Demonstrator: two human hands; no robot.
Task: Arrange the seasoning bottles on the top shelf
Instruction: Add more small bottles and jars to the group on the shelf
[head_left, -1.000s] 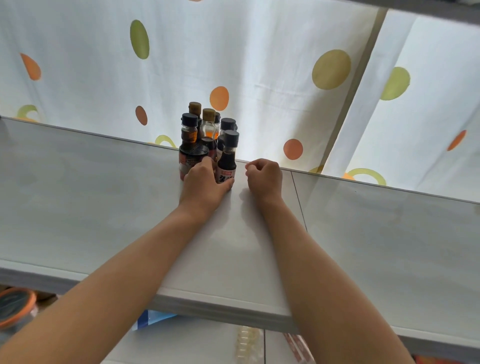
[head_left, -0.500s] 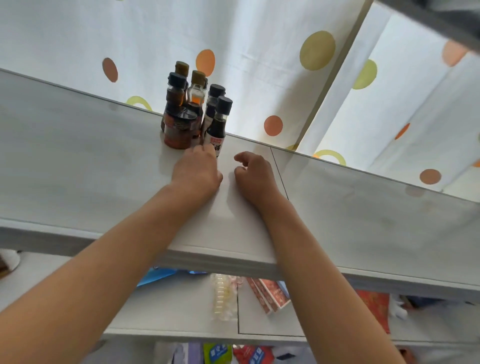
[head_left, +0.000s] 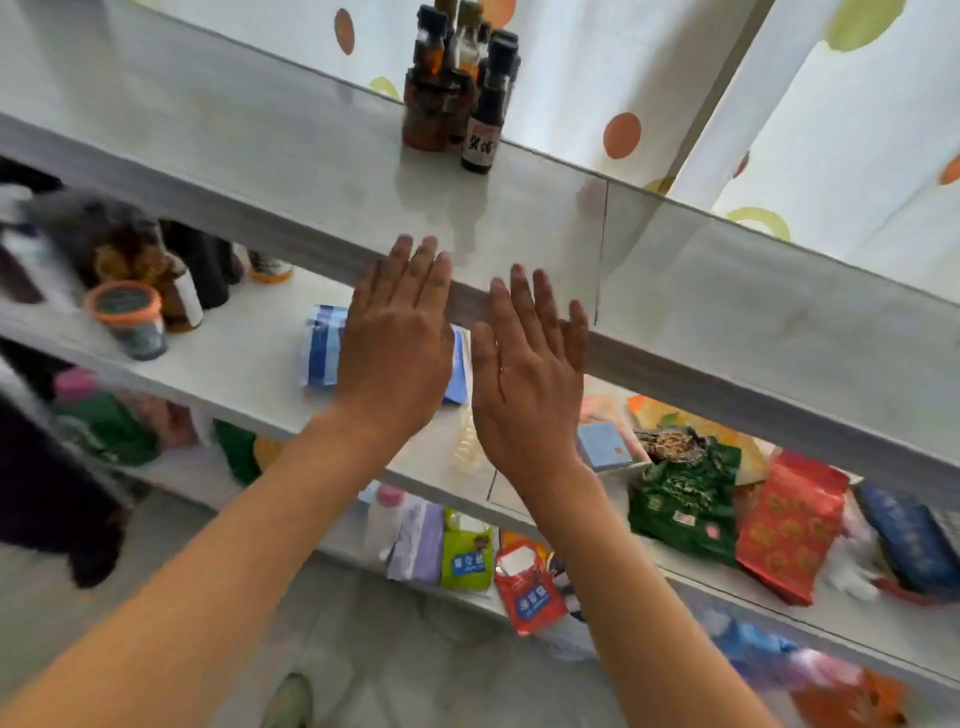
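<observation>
Several dark seasoning bottles (head_left: 457, 93) stand upright in a tight cluster at the back of the top shelf (head_left: 260, 140), against the dotted curtain. A black bottle with a white label (head_left: 484, 130) is at the cluster's front right. My left hand (head_left: 397, 343) and my right hand (head_left: 530, 374) are both flat with fingers straight, side by side in front of the shelf's front edge, well below the bottles. Neither hand holds anything.
The second shelf carries dark jars and an orange-lidded tub (head_left: 127, 317) at left, and a blue packet (head_left: 324, 345) behind my left hand. Lower shelves hold green (head_left: 685, 499) and red (head_left: 789, 525) bags and small packets. A polka-dot curtain (head_left: 649, 78) hangs behind.
Both hands have left the bottles and drawn back off the top shelf, uncurling to flat. The view has tilted down, showing the lower shelves.
</observation>
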